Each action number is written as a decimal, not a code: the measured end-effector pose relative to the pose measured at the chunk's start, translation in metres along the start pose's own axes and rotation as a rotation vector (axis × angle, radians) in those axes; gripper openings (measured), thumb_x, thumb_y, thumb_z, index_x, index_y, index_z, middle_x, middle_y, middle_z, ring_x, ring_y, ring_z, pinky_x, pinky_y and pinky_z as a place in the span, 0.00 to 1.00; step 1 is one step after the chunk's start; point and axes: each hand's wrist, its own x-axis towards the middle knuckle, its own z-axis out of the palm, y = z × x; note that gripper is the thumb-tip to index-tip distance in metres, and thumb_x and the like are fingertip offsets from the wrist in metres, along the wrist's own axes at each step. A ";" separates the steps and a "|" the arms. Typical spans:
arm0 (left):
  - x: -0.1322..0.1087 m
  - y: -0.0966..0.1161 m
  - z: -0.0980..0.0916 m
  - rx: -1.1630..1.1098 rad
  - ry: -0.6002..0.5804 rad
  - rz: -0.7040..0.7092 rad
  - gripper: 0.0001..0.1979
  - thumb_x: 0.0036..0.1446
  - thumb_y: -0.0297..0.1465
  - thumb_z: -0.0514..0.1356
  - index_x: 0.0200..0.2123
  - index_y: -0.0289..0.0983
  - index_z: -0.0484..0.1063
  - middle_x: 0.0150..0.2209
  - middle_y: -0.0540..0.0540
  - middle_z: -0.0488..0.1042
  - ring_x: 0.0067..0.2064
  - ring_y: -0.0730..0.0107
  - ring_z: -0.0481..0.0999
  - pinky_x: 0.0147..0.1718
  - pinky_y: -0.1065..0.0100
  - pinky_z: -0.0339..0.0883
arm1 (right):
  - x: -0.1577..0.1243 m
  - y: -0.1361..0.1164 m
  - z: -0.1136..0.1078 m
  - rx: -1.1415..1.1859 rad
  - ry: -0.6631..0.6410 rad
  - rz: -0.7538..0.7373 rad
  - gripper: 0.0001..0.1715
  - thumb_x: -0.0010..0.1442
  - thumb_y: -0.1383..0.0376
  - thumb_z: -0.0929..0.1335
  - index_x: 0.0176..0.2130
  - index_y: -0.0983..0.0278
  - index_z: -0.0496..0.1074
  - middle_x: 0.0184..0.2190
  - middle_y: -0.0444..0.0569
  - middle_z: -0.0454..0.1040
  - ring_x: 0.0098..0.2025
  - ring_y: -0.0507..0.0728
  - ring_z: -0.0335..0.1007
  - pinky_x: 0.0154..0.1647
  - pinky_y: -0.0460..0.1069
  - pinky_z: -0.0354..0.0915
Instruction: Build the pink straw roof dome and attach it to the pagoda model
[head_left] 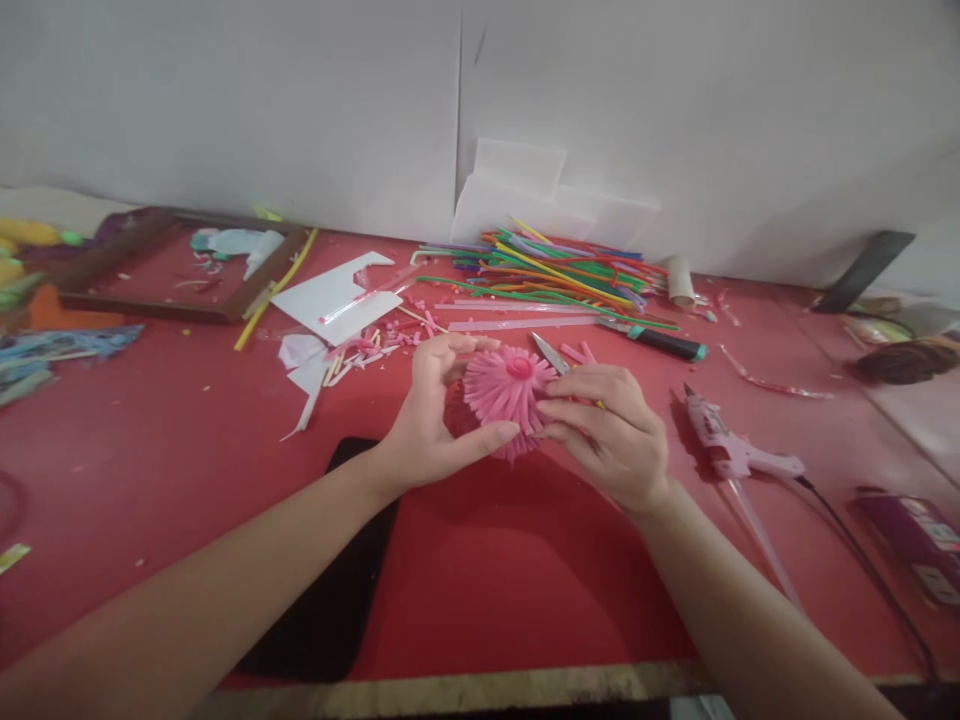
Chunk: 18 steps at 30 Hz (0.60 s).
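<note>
Above the red table I hold a pink flower-like piece (504, 392), made of many thin strips fanning out from a small coiled centre. My left hand (441, 410) cups its left side, with the thumb across the front. On the right edge, the fingers of my right hand (611, 425) pinch the strips. A pointed metal blade (550, 352), perhaps of scissors, shows just behind the flower; its other end is hidden by my right hand. Short pink pieces (579, 352) lie beside it.
A pink glue gun (731, 445) with its cord lies at right. Behind are colourful pipe cleaners (570, 270), a black-handled cutter (664, 343) and a cardboard roll (680, 282). White paper (337, 295), scraps and a brown frame (150, 308) lie left. A dark tablet-like slab (330, 590) sits under my left forearm.
</note>
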 end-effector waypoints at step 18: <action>0.007 0.014 -0.006 0.146 -0.041 0.011 0.38 0.48 0.41 0.73 0.60 0.45 0.63 0.57 0.38 0.65 0.61 0.48 0.68 0.60 0.48 0.68 | 0.001 -0.007 0.004 0.013 0.024 -0.029 0.06 0.58 0.66 0.75 0.38 0.59 0.77 0.35 0.47 0.77 0.41 0.58 0.73 0.44 0.58 0.73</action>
